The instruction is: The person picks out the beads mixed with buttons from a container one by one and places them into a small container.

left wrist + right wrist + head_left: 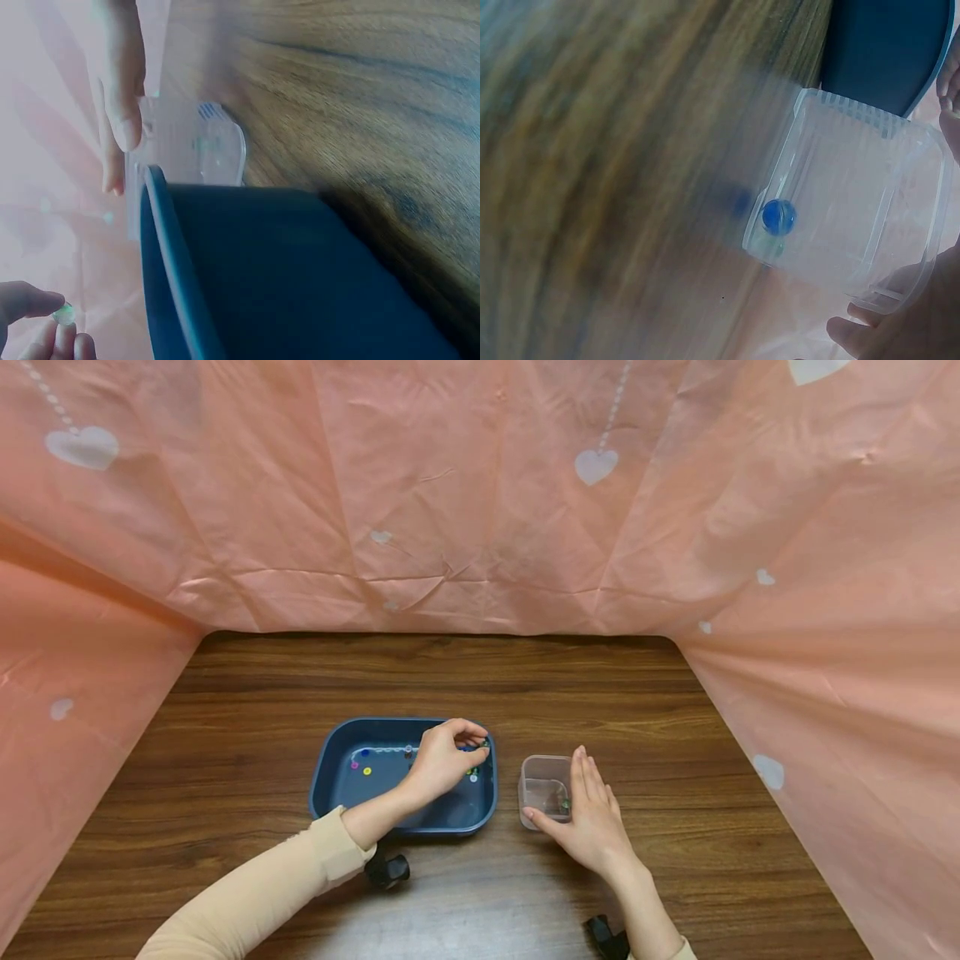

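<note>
My left hand (pixel 438 767) is over the right part of a blue tray (pixel 327 760). Between thumb and fingertips it pinches a small clear-green glass marble (pixel 64 313). Just right of the tray stands a clear plastic box (pixel 542 764). Against the box's right side lie the straight fingers of my right hand (pixel 596 818), with the thumb at its near edge. Inside the box are a blue marble (pixel 779 217) and a pale green marble (pixel 769 244). More small marbles lie in the tray, partly hidden under my left hand.
Small round pieces lie in the tray's left part, among them a yellow one (pixel 367 771) and a pink one (pixel 355 765). Everything stands on a wooden table (pixel 337 677). A pink curtain (pixel 480 510) with white hearts surrounds its back and sides.
</note>
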`<control>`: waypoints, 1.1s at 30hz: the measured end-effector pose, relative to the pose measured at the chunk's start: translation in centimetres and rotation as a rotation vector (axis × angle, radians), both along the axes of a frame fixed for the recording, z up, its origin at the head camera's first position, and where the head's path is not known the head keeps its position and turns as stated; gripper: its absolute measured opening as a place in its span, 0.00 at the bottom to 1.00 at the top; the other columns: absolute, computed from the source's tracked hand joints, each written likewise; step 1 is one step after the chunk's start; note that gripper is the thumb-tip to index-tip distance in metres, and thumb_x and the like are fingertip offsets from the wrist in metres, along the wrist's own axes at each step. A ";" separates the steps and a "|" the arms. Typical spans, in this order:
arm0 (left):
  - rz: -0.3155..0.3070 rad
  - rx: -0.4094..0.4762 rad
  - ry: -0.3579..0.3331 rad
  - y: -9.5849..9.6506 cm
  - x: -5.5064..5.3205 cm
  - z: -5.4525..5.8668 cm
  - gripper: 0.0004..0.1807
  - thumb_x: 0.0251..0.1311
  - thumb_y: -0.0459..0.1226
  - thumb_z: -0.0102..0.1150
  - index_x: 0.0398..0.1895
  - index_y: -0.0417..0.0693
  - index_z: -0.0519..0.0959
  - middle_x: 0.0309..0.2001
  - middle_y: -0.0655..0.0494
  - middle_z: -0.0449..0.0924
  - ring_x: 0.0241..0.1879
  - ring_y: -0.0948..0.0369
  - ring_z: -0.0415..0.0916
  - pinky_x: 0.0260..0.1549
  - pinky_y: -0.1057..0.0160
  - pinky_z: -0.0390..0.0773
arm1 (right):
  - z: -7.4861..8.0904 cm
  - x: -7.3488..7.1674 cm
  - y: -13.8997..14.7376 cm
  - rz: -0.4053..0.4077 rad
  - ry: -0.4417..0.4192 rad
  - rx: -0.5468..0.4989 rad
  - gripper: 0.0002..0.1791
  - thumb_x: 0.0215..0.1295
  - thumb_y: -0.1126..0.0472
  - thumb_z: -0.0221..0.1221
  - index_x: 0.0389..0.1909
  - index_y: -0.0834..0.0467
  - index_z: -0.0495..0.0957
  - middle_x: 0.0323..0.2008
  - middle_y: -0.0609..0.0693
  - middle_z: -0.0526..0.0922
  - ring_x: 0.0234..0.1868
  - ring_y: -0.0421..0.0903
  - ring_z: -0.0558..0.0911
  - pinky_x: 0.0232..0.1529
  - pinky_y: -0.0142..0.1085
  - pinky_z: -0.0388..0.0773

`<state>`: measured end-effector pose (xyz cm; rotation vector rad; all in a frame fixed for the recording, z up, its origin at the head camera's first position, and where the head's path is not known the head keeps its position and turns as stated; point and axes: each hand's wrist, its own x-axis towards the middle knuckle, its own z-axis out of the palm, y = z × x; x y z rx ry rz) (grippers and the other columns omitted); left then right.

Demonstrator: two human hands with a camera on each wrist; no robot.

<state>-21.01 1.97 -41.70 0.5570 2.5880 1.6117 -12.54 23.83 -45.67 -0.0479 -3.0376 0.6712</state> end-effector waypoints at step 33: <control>-0.094 0.023 -0.014 3.1 1.4 1.3 0.10 0.53 0.36 0.61 0.40 0.49 0.80 0.38 0.58 0.80 0.39 0.60 0.77 0.39 0.64 0.75 | -0.1 0.0 0.1 0.014 -0.021 -0.025 0.64 0.47 0.23 0.48 0.70 0.59 0.30 0.72 0.56 0.35 0.71 0.57 0.41 0.62 0.63 0.45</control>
